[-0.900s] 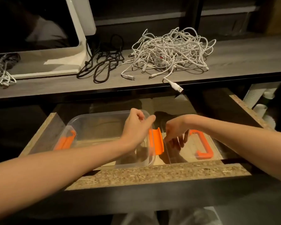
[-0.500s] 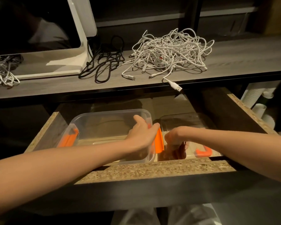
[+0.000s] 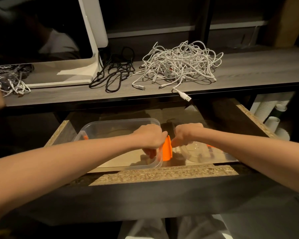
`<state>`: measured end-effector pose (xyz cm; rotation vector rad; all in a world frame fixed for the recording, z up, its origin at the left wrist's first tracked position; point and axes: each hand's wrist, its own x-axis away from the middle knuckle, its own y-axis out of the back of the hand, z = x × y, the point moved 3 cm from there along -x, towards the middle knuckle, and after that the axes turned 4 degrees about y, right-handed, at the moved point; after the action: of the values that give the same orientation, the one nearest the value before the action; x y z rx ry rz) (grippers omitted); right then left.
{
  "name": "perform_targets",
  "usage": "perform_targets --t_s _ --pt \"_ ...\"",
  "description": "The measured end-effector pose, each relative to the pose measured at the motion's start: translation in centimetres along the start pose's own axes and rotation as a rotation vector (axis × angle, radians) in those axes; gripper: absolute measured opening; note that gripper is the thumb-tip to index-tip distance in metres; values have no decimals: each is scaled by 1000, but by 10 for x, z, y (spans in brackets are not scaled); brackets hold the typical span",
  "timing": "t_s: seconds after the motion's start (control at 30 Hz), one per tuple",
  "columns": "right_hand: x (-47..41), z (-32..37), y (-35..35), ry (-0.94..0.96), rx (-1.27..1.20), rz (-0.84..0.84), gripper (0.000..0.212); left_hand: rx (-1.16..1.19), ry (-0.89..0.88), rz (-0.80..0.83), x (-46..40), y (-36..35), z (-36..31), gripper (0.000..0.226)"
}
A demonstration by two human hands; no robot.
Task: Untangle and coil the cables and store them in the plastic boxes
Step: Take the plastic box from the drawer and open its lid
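Note:
Two clear plastic boxes with orange clasps sit side by side in an open drawer. My left hand (image 3: 151, 138) grips the right rim of the left box (image 3: 114, 125), fingers curled inside it beside its orange clasp (image 3: 167, 150). My right hand (image 3: 185, 135) grips the left edge of the right box (image 3: 214, 152). On the desk above lie a tangled pile of white cables (image 3: 179, 64), a loose black cable (image 3: 116, 71) and a grey-white tangle (image 3: 9, 78) at the far left.
A white monitor stand (image 3: 62, 75) rests on the grey desk (image 3: 257, 66). A USB plug (image 3: 186, 96) hangs over the desk's front edge above the drawer. The chipboard drawer front (image 3: 154, 175) lies close to me. Stacked paper cups (image 3: 273, 116) stand at the right.
Both hands have closed on the facing edges of the two boxes. The boxes have slid nearer the drawer's front, and the right box's orange handle is now mostly hidden behind my right arm.

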<state>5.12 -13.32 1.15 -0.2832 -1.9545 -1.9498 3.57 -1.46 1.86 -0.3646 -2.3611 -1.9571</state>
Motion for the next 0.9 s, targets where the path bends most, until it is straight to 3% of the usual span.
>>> perform_targets --t_s 0.23,0.4,0.5,0.57,0.7,0.77,0.9 --pt "20 1 16 0 205 -150 46 -42 82 97 2 26 -5 34" --pt "38 7 40 45 396 -286 36 -335 118 220 -2 43 -10 17" --pt "51 5 59 43 367 -328 32 -221 198 157 5 61 -10 9" --pt "57 5 69 32 328 -386 30 -18 221 139 9 71 -11 11" --pt "70 2 87 28 191 -549 33 -265 148 -50 18 103 -26 26" --pt "77 2 93 29 169 -609 29 -338 78 -44 16 111 -29 33" --pt "92 2 103 29 143 -670 21 -247 23 -40 13 127 -30 61"
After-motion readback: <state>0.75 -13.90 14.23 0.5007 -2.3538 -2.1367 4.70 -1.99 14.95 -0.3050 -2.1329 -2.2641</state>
